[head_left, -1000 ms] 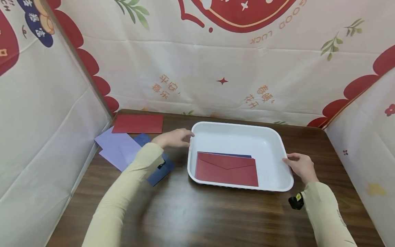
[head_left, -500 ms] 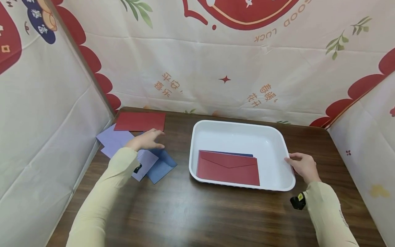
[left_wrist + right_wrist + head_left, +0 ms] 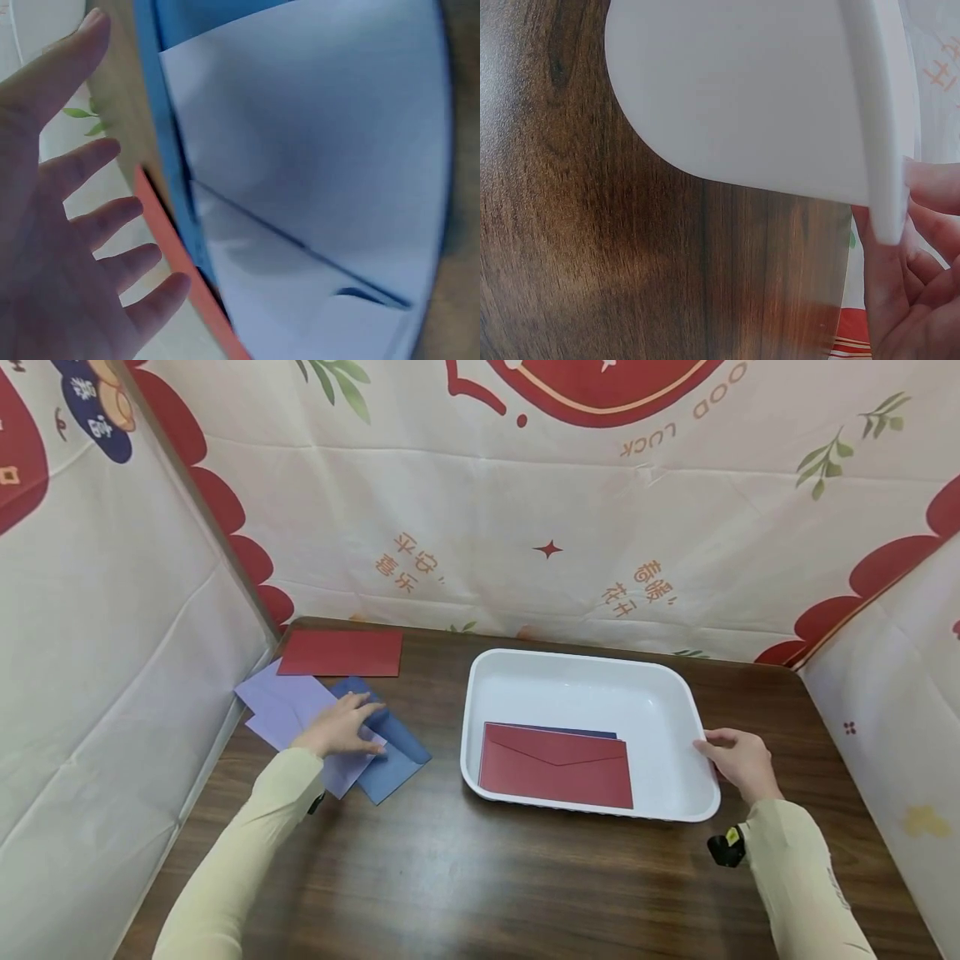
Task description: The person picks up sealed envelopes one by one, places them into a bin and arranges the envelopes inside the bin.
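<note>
Spread loosely, my left hand (image 3: 341, 727) is over the overlapping light purple envelopes (image 3: 288, 702) and a blue envelope (image 3: 397, 768) at the left of the table. In the left wrist view, the fingers (image 3: 105, 225) are apart with nothing between them, beside a purple envelope (image 3: 315, 150). My right hand (image 3: 742, 764) pinches the right rim of a white plastic tray (image 3: 570, 693), thumb on one side and fingers on the other in the right wrist view. Inside the tray lies a red envelope (image 3: 555, 777), flap side up, with a dark blue edge (image 3: 577, 732) showing behind it.
Another red envelope (image 3: 341, 653) lies at the back left corner of the brown wooden table (image 3: 450, 877). Printed fabric walls (image 3: 480, 527) enclose the table at the back and both sides.
My left hand has left the tray's left rim and moved left over the purple and blue envelopes, then slightly nearer to me. The right hand stays on the tray rim.
</note>
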